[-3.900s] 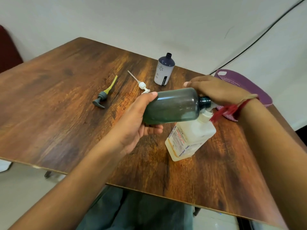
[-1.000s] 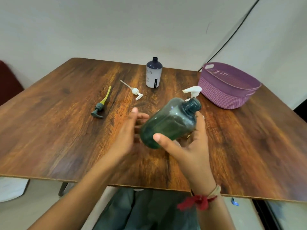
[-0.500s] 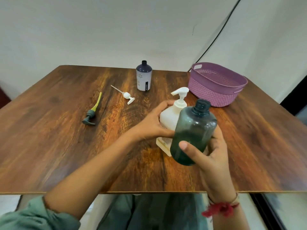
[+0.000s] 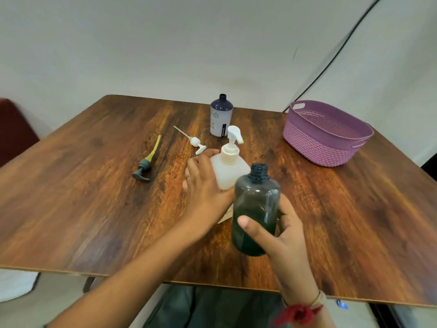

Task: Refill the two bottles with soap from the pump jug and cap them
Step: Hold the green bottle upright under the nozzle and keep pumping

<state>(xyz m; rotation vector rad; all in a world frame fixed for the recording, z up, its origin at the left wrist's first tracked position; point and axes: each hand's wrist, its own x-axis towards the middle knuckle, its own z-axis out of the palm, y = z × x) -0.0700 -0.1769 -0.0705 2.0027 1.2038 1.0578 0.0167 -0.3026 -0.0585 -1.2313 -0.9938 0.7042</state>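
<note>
Right hand (image 4: 283,233) curled round the uncapped green bottle (image 4: 256,204), held upright at the near side of the table (image 4: 82,197); left hand (image 4: 205,185) wrapped round the pump jug (image 4: 229,169) just behind it; white bottle (image 4: 221,117) open farther back; grey pump (image 4: 145,165), white pump (image 4: 196,143) lying loose to the left

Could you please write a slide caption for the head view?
The right hand holds the uncapped dark bottle upright while the left hand grips the pump jug.

A purple basket (image 4: 314,145) (woven-look sides) sits on the wooden table (image 4: 71,197), far right.
</note>
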